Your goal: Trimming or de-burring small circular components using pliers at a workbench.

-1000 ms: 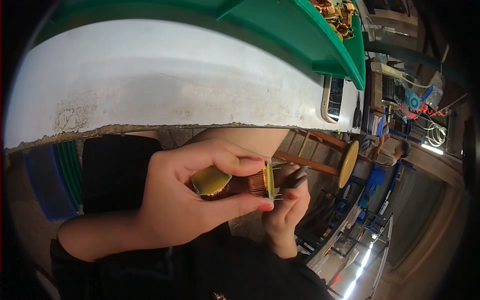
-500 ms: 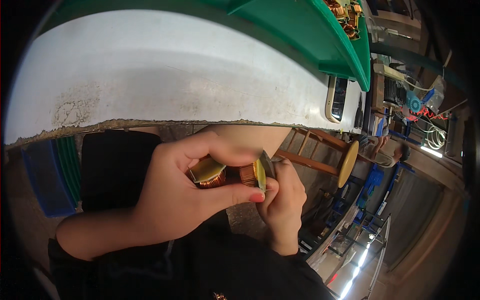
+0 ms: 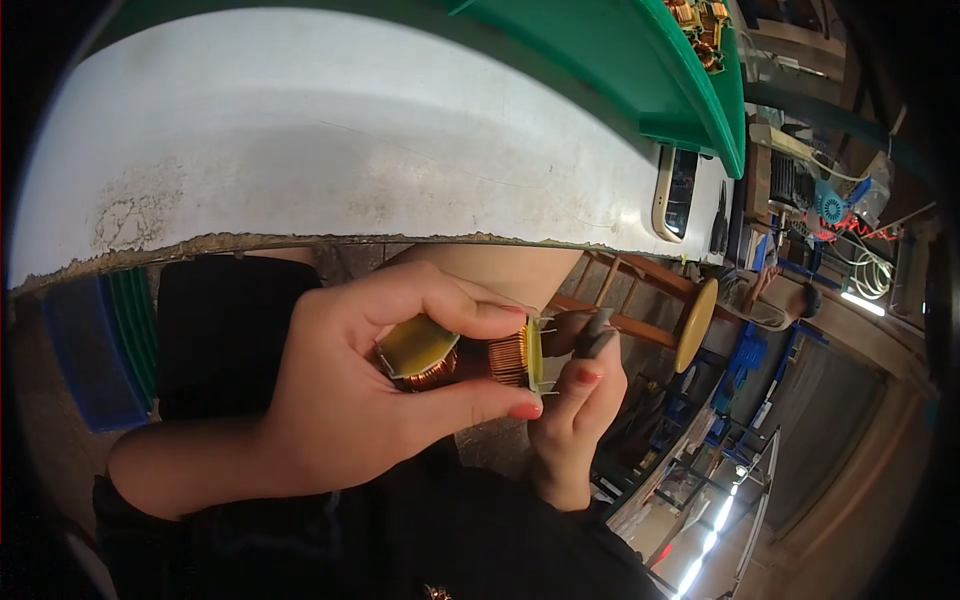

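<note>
I am finding the left grip (image 3: pixel 335 390) closed around two copper coils. It is pinching the front coil (image 3: pixel 508 361) between thumb and fingertips and is cradling the rear coil (image 3: pixel 418 347) against the palm. The right grip (image 3: pixel 578 400) is pinching a grey flat tool (image 3: pixel 594 338) just beside the front coil's pins (image 3: pixel 548 390), a gap showing between them. In my judgement, good handling is calling for a steady pinch behind the plate (image 3: pixel 535 352), and any contact with the pins for light, square pressure.

Both grips are working off the bench (image 3: pixel 350 150), between its chipped front edge (image 3: pixel 300 240) and the dark clothing (image 3: pixel 330 540). Beyond the right grip a stool (image 3: pixel 697 325) is standing. The bench is carrying a phone (image 3: pixel 676 195) and a green tray (image 3: pixel 700 100); I am judging upward swings riskiest for knocking that edge.
</note>
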`<state>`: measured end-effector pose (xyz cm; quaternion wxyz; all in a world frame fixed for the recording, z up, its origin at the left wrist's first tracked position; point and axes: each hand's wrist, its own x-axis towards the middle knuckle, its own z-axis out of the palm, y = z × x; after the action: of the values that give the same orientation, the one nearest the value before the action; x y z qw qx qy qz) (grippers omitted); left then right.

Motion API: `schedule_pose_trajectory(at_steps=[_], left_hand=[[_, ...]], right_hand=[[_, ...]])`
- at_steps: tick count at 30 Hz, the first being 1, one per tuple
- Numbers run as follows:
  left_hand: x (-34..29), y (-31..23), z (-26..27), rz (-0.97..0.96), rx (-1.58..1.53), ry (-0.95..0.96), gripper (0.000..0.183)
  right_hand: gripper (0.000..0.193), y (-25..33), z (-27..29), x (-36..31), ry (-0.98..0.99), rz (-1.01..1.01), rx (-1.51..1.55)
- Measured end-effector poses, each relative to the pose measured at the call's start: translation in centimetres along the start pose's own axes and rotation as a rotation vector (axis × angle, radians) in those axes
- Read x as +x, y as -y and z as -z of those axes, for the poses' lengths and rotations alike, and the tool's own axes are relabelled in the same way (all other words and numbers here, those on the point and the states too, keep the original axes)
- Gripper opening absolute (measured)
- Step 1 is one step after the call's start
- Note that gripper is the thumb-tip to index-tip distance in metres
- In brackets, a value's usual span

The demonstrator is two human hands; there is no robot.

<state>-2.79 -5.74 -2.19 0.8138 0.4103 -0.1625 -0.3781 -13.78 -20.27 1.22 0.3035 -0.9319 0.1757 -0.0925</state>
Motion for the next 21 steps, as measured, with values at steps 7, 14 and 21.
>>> schedule_pose_trajectory(at_steps=[7,14,21], left_hand=[[-0.13,-0.14,-0.01,0.027,0.011,0.005,0.044],[-0.14,0.03,0.34,0.058,0.056,-0.013,0.044],[-0.18,-0.02,-0.01,0.049,0.024,-0.034,0.042]], right_hand=[[0.031,-0.02,0.0,0.18,0.05,0.061,-0.051],[0.032,0.41,-0.28,0.21,0.089,0.084,-0.275],[0.031,-0.54,-0.29,-0.07,0.038,0.078,-0.139]])
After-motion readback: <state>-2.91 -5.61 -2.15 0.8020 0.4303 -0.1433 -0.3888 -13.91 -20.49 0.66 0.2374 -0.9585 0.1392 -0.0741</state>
